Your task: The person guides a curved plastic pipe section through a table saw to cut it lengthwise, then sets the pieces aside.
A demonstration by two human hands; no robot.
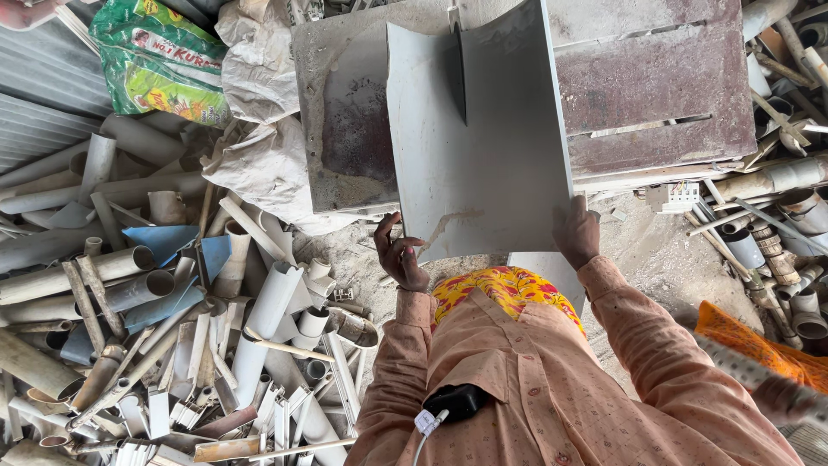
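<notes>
Both hands grip grey curved sheet (479, 147) at near edge, L hand (402, 256) & R hand (576, 229); keep level on bench (655, 78), fingers off blade (455, 73).

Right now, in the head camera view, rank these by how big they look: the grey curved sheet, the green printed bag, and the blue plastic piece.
1. Grey curved sheet
2. Green printed bag
3. Blue plastic piece, partly buried, so unsure.
</notes>
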